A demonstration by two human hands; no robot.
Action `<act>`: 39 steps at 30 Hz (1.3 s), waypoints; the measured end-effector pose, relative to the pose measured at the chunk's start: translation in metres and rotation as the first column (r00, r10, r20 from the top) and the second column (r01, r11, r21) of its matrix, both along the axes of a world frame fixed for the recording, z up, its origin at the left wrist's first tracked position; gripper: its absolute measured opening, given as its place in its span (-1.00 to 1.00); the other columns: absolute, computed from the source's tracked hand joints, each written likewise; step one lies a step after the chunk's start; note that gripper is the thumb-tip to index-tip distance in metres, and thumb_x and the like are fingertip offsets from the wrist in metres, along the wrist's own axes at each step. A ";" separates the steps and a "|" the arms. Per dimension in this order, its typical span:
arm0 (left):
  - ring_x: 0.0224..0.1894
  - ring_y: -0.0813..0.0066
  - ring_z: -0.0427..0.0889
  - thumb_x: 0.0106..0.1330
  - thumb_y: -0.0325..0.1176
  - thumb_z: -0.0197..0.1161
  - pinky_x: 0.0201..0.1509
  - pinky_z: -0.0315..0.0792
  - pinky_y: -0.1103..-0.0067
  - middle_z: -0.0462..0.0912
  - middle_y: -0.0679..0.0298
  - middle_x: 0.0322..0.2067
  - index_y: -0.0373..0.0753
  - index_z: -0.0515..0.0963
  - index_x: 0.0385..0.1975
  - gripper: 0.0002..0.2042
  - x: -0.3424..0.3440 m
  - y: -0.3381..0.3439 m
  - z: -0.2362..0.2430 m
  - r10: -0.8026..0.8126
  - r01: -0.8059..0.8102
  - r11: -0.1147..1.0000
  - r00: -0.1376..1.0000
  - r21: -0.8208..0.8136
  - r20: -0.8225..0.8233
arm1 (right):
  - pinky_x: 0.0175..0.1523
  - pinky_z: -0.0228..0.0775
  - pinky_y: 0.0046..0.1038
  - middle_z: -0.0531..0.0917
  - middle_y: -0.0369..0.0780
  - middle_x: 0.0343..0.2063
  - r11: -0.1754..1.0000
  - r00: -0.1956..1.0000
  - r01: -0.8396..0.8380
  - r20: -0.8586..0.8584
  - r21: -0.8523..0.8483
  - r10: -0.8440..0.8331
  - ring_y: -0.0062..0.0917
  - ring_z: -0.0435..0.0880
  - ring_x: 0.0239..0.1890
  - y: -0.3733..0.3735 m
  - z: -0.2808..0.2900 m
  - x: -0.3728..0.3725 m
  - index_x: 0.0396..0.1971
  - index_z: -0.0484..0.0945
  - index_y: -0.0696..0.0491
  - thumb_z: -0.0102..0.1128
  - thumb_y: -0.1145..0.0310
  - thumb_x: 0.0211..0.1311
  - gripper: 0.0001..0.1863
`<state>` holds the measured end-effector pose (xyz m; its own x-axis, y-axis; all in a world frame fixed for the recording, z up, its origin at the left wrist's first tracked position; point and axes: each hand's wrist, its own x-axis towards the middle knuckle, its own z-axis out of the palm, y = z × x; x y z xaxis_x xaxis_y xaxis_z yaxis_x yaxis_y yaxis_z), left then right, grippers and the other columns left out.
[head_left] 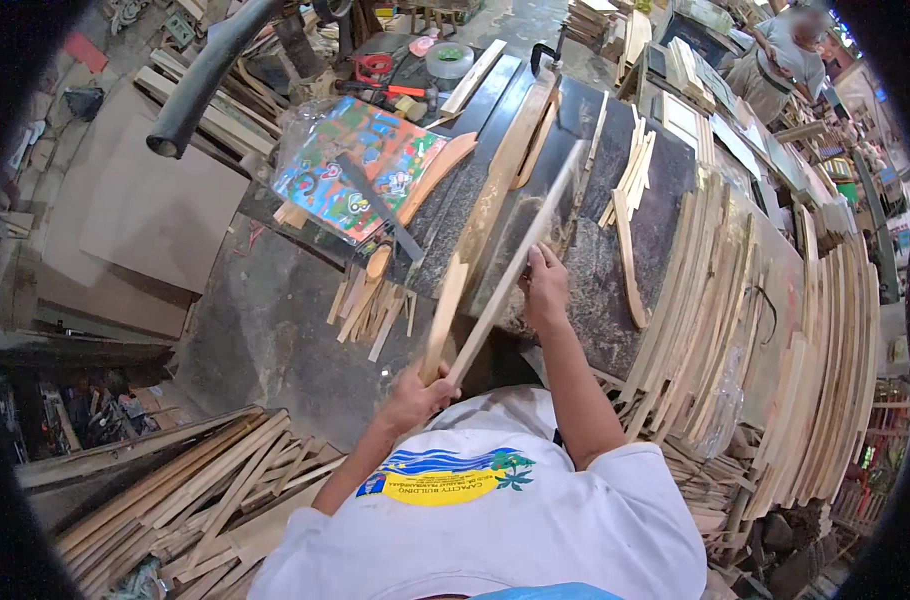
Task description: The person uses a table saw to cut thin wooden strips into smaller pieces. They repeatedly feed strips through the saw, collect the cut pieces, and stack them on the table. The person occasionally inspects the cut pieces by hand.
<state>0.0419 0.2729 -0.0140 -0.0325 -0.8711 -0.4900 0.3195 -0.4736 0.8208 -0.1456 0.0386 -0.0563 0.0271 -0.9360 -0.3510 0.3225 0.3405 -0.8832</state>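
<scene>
My left hand point(420, 396), low in the middle of the view, is closed around the lower ends of a short pale wood strip point(444, 320) and a long, thin wood strip point(494, 319). My right hand point(543, 292) grips that long strip farther up, its fingers wrapped on it. Both strips slant over the near part of a dark, dusty saw table point(650, 175). Behind the short strip, a longer wooden bar point(510, 150) lies along the table, beside a narrow loose piece point(539, 140).
At left on the table lie a colourful printed sheet point(330, 170), a dark metal bar point(395, 220), tools point(375, 90) and a tape roll point(449, 60). Long strips are stacked at right point(705, 280) and lower left point(205, 480). A person point(775, 65) stands at back right.
</scene>
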 end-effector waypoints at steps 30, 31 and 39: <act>-0.04 -0.06 0.61 0.10 -0.22 0.63 0.00 0.52 0.21 0.54 0.03 -0.10 -0.25 0.58 -0.01 -0.49 0.015 0.032 -0.079 0.199 0.005 0.973 0.499 -0.232 0.844 | 0.06 0.50 0.03 0.66 0.02 -0.21 0.945 0.394 -0.314 -0.918 -0.095 0.039 0.03 0.67 -0.07 -0.059 -0.053 0.061 -0.09 0.70 -0.02 0.18 0.21 0.44 -0.77; -0.04 -0.06 0.60 0.08 -0.21 0.64 0.01 0.52 0.21 0.53 0.03 -0.09 -0.25 0.57 0.02 -0.46 0.014 0.028 -0.081 0.213 -0.004 0.970 0.486 -0.242 0.847 | 0.06 0.50 0.03 0.66 0.02 -0.21 0.948 0.389 -0.307 -0.920 -0.082 0.047 0.03 0.67 -0.06 -0.064 -0.054 0.062 -0.08 0.70 -0.03 0.19 0.21 0.44 -0.77; 0.07 -0.06 0.55 -0.02 -0.13 0.70 0.08 0.52 0.19 0.36 0.01 0.11 -0.18 0.43 0.28 -0.17 0.005 -0.022 -0.088 0.271 0.032 0.956 0.272 -0.290 0.923 | 0.11 0.53 -0.03 0.76 -0.02 -0.14 0.976 0.480 -0.180 -0.877 -0.122 -0.021 -0.03 0.73 -0.02 -0.115 -0.059 0.059 -0.06 0.76 -0.01 0.22 0.17 0.44 -0.72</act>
